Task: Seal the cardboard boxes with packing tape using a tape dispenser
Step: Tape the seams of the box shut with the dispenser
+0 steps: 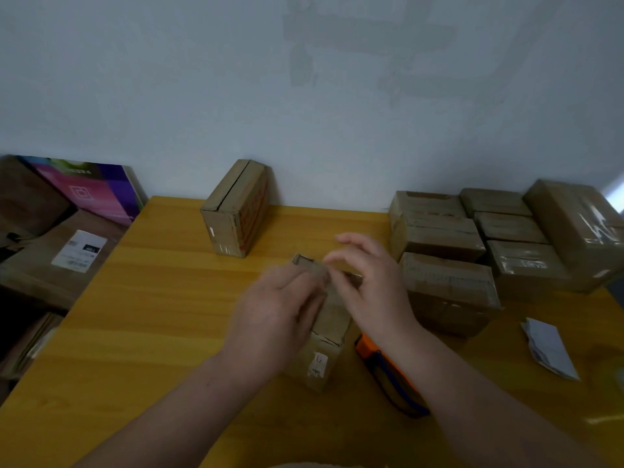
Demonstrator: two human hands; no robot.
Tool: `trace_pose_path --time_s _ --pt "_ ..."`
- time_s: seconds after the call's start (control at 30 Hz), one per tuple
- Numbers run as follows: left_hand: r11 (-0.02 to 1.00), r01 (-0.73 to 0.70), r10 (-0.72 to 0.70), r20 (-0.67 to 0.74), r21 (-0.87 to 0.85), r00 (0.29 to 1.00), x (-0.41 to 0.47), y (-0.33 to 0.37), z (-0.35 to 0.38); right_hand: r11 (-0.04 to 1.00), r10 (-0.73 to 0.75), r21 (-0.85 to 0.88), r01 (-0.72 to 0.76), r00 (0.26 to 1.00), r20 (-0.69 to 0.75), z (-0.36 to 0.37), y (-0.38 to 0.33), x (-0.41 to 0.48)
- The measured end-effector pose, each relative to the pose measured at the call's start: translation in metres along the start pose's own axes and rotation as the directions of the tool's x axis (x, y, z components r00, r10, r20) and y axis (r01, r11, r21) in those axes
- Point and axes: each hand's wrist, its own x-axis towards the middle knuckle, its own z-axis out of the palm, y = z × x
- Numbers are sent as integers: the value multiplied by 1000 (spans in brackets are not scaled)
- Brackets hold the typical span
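A small cardboard box (329,327) lies on the yellow wooden table (152,315) in front of me. My left hand (275,310) rests on the box's top left side with its fingers on the flaps. My right hand (369,282) is at the far end of the box with its fingers spread, and the thumb and fingers seem to touch a flap. The image is blurred there. An orange and blue tape dispenser (388,373) lies on the table just right of the box, partly under my right forearm.
Another cardboard box (236,211) stands against the wall at the back. Several taped boxes (472,238) are stacked at the right. A folded white paper (550,347) lies near the right edge. Flat cartons and a colourful box (91,192) sit left of the table.
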Motion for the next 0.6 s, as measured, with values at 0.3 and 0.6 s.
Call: trace_pose_path --time_s 0.3,0.6 --pt "902 425 -397 235 -77 887 -2 -16 7 997 52 -63 -49 998 41 3 -2 0" --pt "961 273 -269 380 44 885 4 -23 4 996 88 -22 -87 995 36 7 -1 -1"
